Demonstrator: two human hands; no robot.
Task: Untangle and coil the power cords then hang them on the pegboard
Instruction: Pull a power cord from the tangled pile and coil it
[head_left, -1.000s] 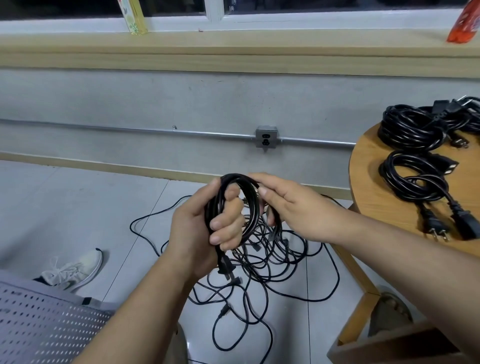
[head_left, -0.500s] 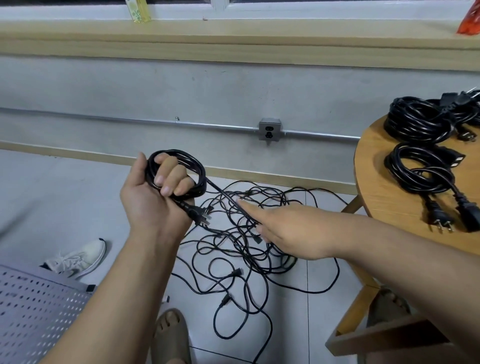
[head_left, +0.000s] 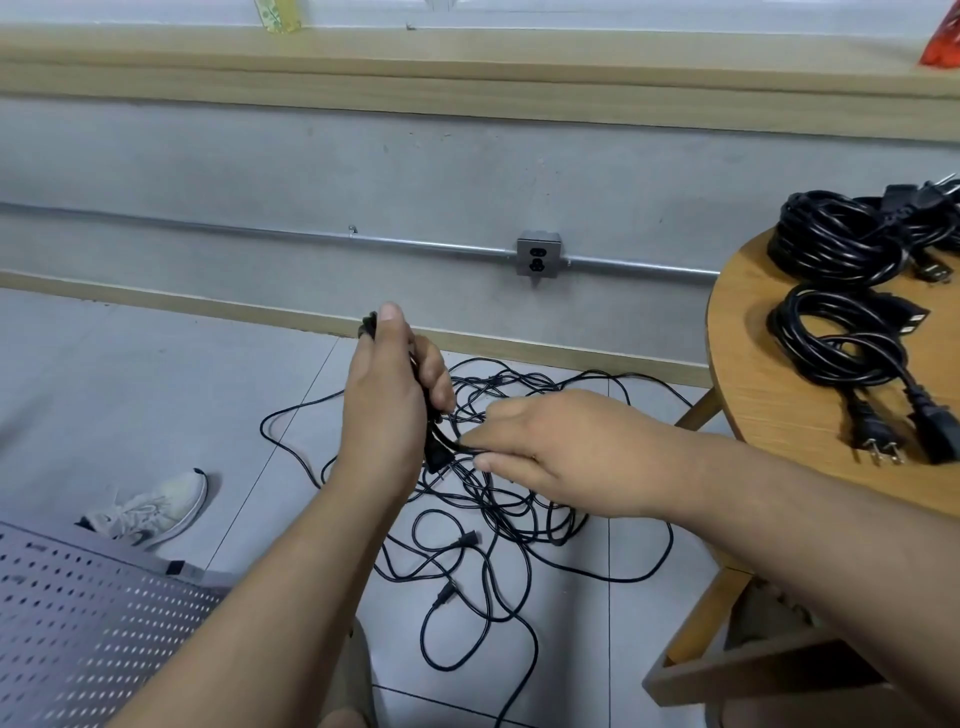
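Observation:
My left hand grips a coiled black power cord above the floor; most of the coil is hidden behind the hand. My right hand pinches the loose strand of that cord just right of the coil. Under both hands a tangle of black cords lies spread on the tiled floor. Two coiled cords sit on the round wooden table at the right, one nearer and one farther back. The grey pegboard lies at the bottom left.
A white sneaker lies on the floor left of the tangle. A wall socket sits on a metal conduit along the grey wall. A wooden stool frame stands under the table at the bottom right.
My left hand has swung the coil back to the right and turned it edge-on. My right hand has closed onto the strand beside the coil.

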